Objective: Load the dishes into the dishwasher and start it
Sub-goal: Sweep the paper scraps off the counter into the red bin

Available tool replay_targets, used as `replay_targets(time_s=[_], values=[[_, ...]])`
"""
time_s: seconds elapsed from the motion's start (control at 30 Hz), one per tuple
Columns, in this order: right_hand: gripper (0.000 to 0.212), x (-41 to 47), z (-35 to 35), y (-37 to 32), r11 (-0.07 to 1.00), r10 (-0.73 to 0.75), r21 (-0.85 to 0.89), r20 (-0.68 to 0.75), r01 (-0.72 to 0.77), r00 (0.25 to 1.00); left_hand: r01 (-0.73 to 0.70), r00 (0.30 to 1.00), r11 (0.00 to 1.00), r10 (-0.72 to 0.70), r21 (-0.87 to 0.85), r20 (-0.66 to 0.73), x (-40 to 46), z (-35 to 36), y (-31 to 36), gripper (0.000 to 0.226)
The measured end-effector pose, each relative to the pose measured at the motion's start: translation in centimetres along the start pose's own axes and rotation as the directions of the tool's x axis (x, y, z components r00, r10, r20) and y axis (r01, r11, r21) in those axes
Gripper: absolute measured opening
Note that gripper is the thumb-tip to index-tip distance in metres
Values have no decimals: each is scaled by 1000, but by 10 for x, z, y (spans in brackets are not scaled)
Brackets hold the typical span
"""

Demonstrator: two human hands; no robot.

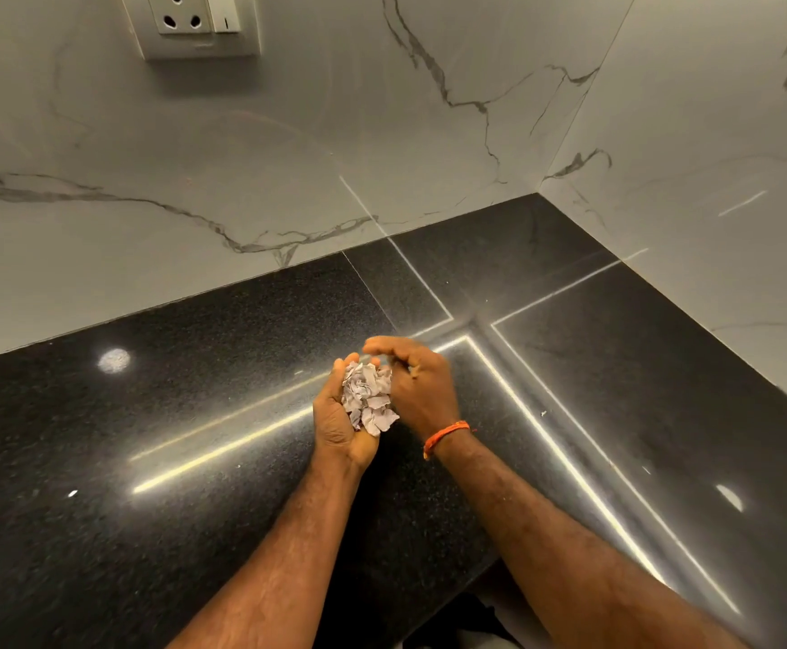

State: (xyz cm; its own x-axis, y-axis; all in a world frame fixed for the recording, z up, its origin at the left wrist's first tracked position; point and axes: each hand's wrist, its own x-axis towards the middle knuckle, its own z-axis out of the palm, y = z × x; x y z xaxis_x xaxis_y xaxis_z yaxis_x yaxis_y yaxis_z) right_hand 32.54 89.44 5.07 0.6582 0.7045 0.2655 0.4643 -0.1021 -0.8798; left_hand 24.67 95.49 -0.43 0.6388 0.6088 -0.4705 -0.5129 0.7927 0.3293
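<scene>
Crumpled cloth (pixel 368 398) between left hand (pixel 340 414) and right hand (pixel 417 391) — above black counter (pixel 148 414).

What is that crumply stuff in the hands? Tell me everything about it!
The crumpled wad looks like pale greyish-white paper or thin cloth, scrunched into many folds and flaps. It lies in the cupped left hand, whose fingers curl round it. The right hand bends over it from the side, touching its edge. Both are above the black countertop.
</scene>
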Motion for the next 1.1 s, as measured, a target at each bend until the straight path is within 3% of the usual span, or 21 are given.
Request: replay_targets(time_s=[0.07,0.13,0.23,0.33,0.47,0.53,0.7,0.83,0.9,0.97,1.03,1.1], values=[[37,4,-12,16,995,73,-51,-127,-80,989,-26,998,1000,26,-10,-59,3,-5,3,29],[35,2,-25,39,970,159,-160,-158,-185,975,-51,996,999,50,-17,-75,3,-10,6,27],[28,-11,-25,72,895,227,-409,81,-175,970,-74,994,997,72,-19,-80,-1,-15,13,27],[54,-24,-9,89,746,264,-666,322,20,909,-90,991,996,89,-9,-101,-3,-18,21,28],[53,-21,-2,85,734,136,-644,451,216,882,-100,988,995,99,-3,-117,-1,-22,28,29],[42,-20,-2,86,705,51,-655,430,272,902,-92,988,996,92,2,-127,-1,-20,27,29],[18,-28,-2,63,622,100,-757,333,203,938,-77,988,997,79,17,-134,0,-20,17,29],[22,-21,-4,42,567,196,-809,314,153,929,-73,989,997,77,35,-123,-2,-19,14,31],[21,-13,-5,38,576,253,-812,285,92,925,-73,990,996,78,42,-121,-4,-19,13,31],[21,-1,-5,37,631,348,-769,167,-99,923,-72,989,996,77,46,-125,-6,-19,12,31],[16,13,-7,32,706,474,-608,25,-363,880,-71,988,997,76,43,-132,-7,-19,11,30],[14,26,-7,21,780,547,-346,-31,-522,837,-65,988,997,71,45,-137,-6,-19,11,30]])
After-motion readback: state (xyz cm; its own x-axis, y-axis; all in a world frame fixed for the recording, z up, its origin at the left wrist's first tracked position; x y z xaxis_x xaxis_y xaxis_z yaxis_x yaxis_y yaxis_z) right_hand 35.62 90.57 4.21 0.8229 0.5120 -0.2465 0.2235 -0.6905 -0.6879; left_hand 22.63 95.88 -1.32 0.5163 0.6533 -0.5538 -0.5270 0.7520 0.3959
